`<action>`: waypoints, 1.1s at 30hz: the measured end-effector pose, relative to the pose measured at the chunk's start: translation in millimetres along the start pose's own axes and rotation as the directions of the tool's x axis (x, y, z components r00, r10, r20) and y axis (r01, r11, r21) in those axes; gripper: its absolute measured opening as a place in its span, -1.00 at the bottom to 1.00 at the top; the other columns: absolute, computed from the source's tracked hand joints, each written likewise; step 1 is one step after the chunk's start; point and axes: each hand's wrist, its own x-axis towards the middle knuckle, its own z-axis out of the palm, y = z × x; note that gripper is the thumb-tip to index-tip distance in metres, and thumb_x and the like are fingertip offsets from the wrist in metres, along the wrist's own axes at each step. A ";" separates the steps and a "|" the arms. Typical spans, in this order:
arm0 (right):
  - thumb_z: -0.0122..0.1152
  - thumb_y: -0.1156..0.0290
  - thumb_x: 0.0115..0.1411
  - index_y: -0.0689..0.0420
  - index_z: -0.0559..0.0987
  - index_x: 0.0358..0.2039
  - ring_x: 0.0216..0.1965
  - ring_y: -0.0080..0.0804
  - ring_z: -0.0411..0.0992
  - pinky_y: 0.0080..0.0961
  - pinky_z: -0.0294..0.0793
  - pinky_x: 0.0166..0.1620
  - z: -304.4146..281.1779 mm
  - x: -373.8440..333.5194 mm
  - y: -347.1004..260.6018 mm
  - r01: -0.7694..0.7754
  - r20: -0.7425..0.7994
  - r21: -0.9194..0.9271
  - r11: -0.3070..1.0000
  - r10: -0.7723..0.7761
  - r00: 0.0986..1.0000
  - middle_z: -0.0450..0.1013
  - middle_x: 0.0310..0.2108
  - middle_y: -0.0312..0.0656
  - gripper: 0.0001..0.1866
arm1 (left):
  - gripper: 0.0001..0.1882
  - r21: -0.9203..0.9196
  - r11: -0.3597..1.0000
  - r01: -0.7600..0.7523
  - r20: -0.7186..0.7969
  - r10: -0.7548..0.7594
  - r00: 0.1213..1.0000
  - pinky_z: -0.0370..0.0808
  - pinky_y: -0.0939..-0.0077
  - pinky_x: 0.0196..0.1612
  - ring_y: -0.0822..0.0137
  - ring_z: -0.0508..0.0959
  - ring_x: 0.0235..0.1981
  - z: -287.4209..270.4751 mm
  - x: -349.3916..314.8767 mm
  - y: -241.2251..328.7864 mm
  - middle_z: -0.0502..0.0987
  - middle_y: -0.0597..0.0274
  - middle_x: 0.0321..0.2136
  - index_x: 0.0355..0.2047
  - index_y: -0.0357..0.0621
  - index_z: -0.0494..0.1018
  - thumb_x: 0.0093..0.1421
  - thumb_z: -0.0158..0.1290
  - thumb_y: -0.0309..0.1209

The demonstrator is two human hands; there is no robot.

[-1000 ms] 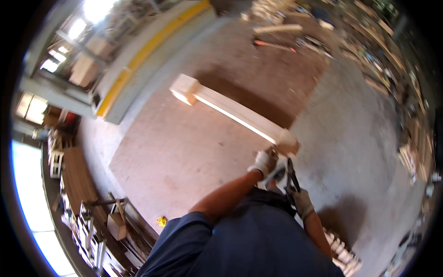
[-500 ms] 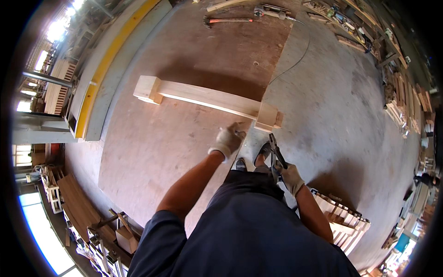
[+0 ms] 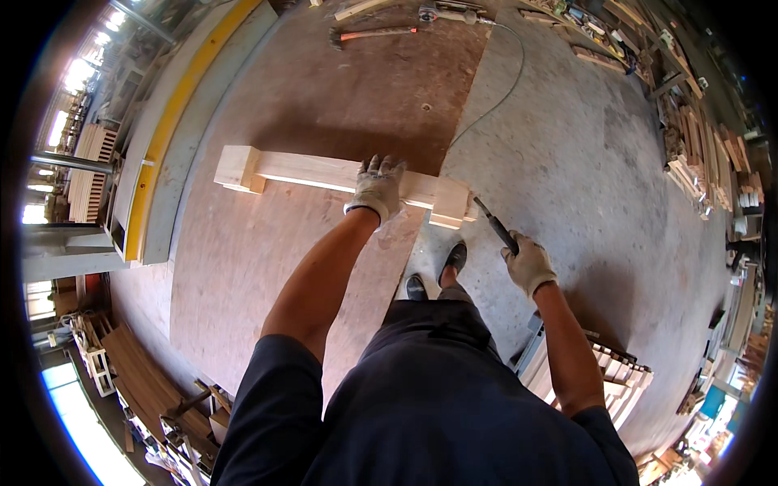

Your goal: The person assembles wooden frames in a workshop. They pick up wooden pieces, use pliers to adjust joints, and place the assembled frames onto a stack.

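Observation:
A pale wooden beam (image 3: 304, 169) lies crosswise ahead of me, with a thicker block at each end. My left hand (image 3: 378, 188), in a whitish work glove, rests on the beam right of its middle, fingers stretched and spread over the top. On the right, my gloved right hand (image 3: 528, 264) is closed around the dark handles of a pair of pliers (image 3: 501, 229). Their metal tip points up and left, close by the beam's right end block; I cannot tell whether it touches.
Under the beam's left part is a brown board (image 3: 267, 235) on grey concrete (image 3: 567, 178). A hammer (image 3: 377, 33) and a corded power tool (image 3: 450, 14) lie at the far side. Stacked timber (image 3: 620, 373) stands close on my right. A yellow-striped metal beam (image 3: 166, 130) runs along the left.
My left hand has moved up and left onto the beam, its fingers now spread. The pliers have swung out to the right and up, from near my leg to beside the beam's end.

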 end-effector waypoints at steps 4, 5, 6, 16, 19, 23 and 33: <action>0.21 0.31 0.24 0.11 0.42 0.26 0.06 0.09 0.49 -0.12 0.47 0.14 -10.3 7.2 -7.0 0.038 -0.020 -0.184 0.982 -0.043 0.999 0.50 0.04 0.08 -0.43 | -0.26 0.013 1.000 0.008 0.050 -0.009 0.999 -0.04 0.00 0.49 -0.05 0.12 0.45 6.0 5.4 -5.3 0.22 0.06 0.39 0.38 0.05 0.26 0.19 0.19 -0.21; 0.21 0.32 0.23 0.10 0.41 0.26 0.07 0.07 0.48 -0.13 0.47 0.14 -11.5 8.4 -8.9 0.048 -0.021 -0.227 0.973 -0.055 0.998 0.49 0.04 0.06 -0.43 | -0.26 0.012 1.000 0.007 0.054 -0.008 0.999 -0.05 -0.01 0.49 -0.04 0.12 0.45 8.3 7.0 -6.5 0.23 0.06 0.39 0.38 0.06 0.25 0.19 0.18 -0.21; 0.21 0.33 0.23 0.09 0.40 0.27 0.07 0.05 0.47 -0.14 0.47 0.15 -12.8 9.0 -10.3 0.058 -0.023 -0.269 0.962 -0.067 0.998 0.48 0.04 0.04 -0.42 | -0.26 0.012 1.000 0.012 0.045 -0.012 0.999 -0.06 -0.01 0.49 -0.04 0.12 0.45 11.0 7.3 -6.8 0.23 0.06 0.39 0.38 0.07 0.25 0.20 0.18 -0.22; 0.21 0.38 0.20 0.13 0.44 0.23 0.12 0.00 0.43 -0.15 0.44 0.18 -29.2 8.0 -5.9 0.141 0.110 -0.310 0.940 -0.112 0.988 0.47 0.06 0.03 -0.45 | -0.27 -0.006 0.999 0.033 0.041 -0.033 0.999 -0.06 -0.03 0.48 -0.05 0.15 0.44 8.1 4.8 -2.4 0.25 0.07 0.38 0.36 0.06 0.28 0.18 0.21 -0.23; 0.21 0.38 0.20 0.14 0.44 0.24 0.14 0.00 0.42 -0.15 0.43 0.19 -25.4 3.0 2.2 0.147 0.102 -0.301 0.942 -0.122 0.987 0.47 0.06 0.03 -0.44 | -0.27 -0.002 0.999 0.039 0.041 -0.039 0.998 -0.06 -0.03 0.48 -0.04 0.15 0.44 5.8 3.4 -1.5 0.26 0.07 0.38 0.36 0.07 0.29 0.17 0.21 -0.22; 0.18 0.40 0.22 0.16 0.43 0.24 0.15 0.00 0.41 -0.15 0.43 0.19 -24.3 7.8 0.6 0.108 0.004 -0.287 0.952 -0.112 0.994 0.47 0.06 0.03 -0.45 | -0.28 0.016 0.999 0.040 0.046 -0.041 0.998 -0.05 -0.02 0.48 -0.03 0.15 0.44 4.6 3.7 0.2 0.26 0.07 0.37 0.36 0.09 0.29 0.18 0.21 -0.22; 0.13 0.45 0.21 0.10 0.45 0.24 -0.02 -0.17 0.50 -0.30 0.47 0.07 -25.1 4.7 1.2 0.254 0.059 -0.660 0.707 -0.288 0.956 0.53 -0.02 -0.12 -0.46 | -0.26 0.003 0.999 0.054 0.084 -0.054 0.995 -0.05 -0.01 0.48 -0.04 0.14 0.44 -1.7 5.4 2.7 0.25 0.08 0.38 0.36 0.09 0.29 0.16 0.22 -0.22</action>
